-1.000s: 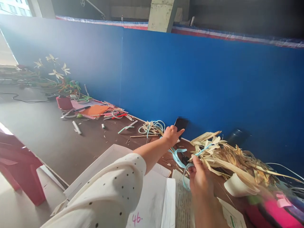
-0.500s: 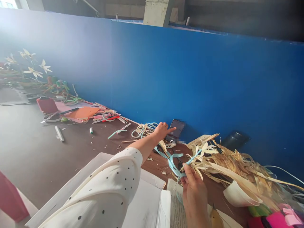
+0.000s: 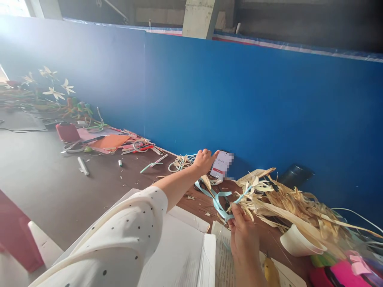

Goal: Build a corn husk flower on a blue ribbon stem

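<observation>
My left hand (image 3: 204,160) reaches out to a phone (image 3: 222,164) that leans against the blue wall. Its index finger points at the lit screen and the other fingers are curled. My right hand (image 3: 243,230) is closed in a pinch on a bundle of dried straw leaves (image 3: 254,191) bound with a light blue ribbon (image 3: 218,199). The bundle sits low over the brown table (image 3: 60,183).
A big heap of dry leaf strips (image 3: 305,211) lies right of my hands beside a white paper cup (image 3: 295,241). Open white papers (image 3: 182,255) lie near me. Farther left are ribbon coils (image 3: 184,161), orange paper (image 3: 110,141), a red box (image 3: 68,132) and straw flowers (image 3: 54,91).
The phone screen was dark and is now lit. My left index finger stays at it. My right hand keeps the bundle, shifted only slightly.
</observation>
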### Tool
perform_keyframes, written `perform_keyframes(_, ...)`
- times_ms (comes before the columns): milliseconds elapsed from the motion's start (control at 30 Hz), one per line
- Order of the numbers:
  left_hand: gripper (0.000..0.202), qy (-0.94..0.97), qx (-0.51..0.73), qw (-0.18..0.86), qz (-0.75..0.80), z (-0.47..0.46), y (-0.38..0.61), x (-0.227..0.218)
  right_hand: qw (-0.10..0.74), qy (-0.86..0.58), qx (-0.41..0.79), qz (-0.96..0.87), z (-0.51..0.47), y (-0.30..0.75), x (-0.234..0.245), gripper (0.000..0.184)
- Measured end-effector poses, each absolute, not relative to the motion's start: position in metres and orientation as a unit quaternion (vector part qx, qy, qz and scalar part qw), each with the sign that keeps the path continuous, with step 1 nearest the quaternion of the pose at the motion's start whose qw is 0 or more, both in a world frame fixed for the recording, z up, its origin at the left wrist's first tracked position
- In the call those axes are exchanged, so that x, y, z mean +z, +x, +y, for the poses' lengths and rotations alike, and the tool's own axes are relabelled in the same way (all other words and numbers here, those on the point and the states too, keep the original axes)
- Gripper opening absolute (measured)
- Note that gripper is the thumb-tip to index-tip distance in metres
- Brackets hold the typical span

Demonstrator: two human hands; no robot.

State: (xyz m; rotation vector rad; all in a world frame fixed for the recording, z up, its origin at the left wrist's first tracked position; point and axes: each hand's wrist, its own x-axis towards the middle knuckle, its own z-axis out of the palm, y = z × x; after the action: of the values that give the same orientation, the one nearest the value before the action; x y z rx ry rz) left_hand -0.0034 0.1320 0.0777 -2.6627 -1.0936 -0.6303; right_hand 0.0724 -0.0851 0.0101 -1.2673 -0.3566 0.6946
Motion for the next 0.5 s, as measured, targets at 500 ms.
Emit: perform_keyframes(500, 0.023, -0.796, -0.291, -0.312, -0.43, -0.009, -0.028, 0.045, 0.75, -0.54, 0.328, -0.195, -0.08, 0.081, 0.014, 0.037)
